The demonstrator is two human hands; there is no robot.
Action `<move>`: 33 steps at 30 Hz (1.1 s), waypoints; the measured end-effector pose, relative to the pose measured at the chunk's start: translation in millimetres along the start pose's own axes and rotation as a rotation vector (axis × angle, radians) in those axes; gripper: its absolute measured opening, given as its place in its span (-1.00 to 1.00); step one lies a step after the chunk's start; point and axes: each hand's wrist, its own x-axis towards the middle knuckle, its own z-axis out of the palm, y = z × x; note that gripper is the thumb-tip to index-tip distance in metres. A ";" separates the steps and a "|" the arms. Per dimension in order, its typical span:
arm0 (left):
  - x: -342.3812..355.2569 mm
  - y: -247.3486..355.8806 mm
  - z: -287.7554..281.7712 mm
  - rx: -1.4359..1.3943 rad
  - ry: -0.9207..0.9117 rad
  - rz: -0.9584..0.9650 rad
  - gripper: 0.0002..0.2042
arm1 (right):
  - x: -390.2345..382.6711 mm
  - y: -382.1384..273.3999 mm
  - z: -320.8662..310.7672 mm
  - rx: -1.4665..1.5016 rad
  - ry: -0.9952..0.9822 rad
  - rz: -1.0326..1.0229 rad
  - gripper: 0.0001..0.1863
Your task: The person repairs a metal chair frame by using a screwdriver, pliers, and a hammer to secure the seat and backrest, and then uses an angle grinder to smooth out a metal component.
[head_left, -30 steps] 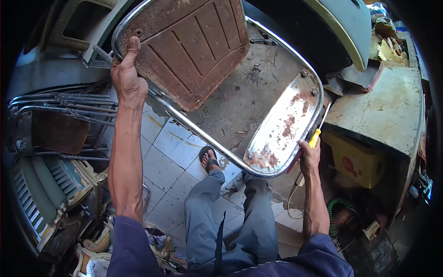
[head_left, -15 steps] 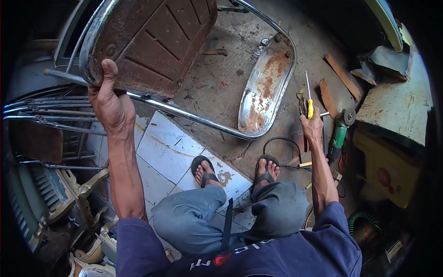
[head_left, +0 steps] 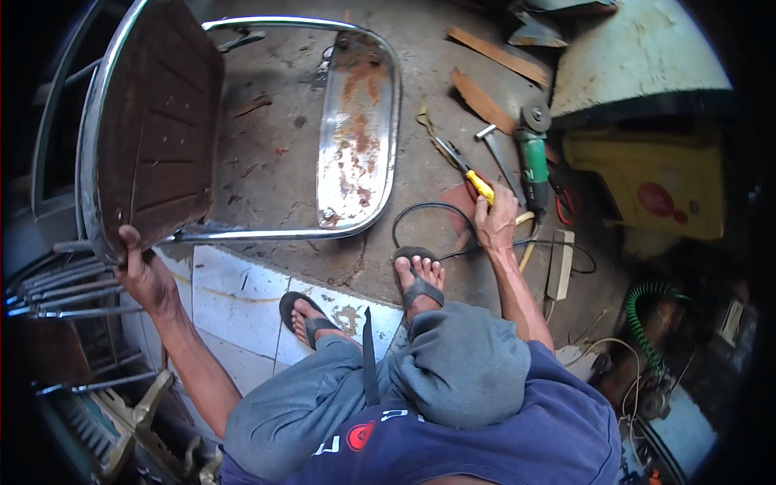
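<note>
My left hand (head_left: 147, 283) is closed around the lower edge of a metal chair (head_left: 283, 235), thumb pressed on its rusty brown panel (head_left: 162, 121); its other fingers are partly hidden behind the edge. The chair has a chromed tube frame with a rust-stained shiny plate (head_left: 356, 145) at the far end. Low over the floor, my right hand (head_left: 497, 222) pinches the end of a screwdriver's yellow handle (head_left: 480, 187). Its shaft points away, close along a long-handled tool resembling pliers (head_left: 443, 145). A hammer (head_left: 503, 158) and a green angle grinder (head_left: 533, 162) lie just right of it.
Brown strips (head_left: 485, 101) lie beyond the tools. A black cable (head_left: 402, 212) loops near my foot, beside a white power strip (head_left: 560, 265). Stacked metal frames (head_left: 73, 291) crowd the left; a yellow casing (head_left: 647, 178) and a green coiled hose (head_left: 638, 315) stand right.
My view has turned right. The chair panel has tipped more upright, with my left hand still on its edge. My right hand has lowered the screwdriver toward the tools on the floor.
</note>
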 end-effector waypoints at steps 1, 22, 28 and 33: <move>-3.3 -4.7 4.3 0.056 -0.041 0.045 -0.53 | -9.6 1.7 -6.4 0.062 -0.049 0.053 -0.62; -64.7 24.4 60.7 0.261 -0.142 0.106 -0.75 | -121.5 132.6 -17.2 -0.116 -0.022 0.713 -0.07; -58.8 34.8 36.8 0.050 -0.068 0.091 -0.79 | -124.0 136.2 -48.8 -0.164 -0.303 0.730 -0.48; -62.7 27.0 15.0 0.084 -0.143 0.045 -0.79 | -163.5 98.1 -111.3 0.212 -0.137 0.992 -0.63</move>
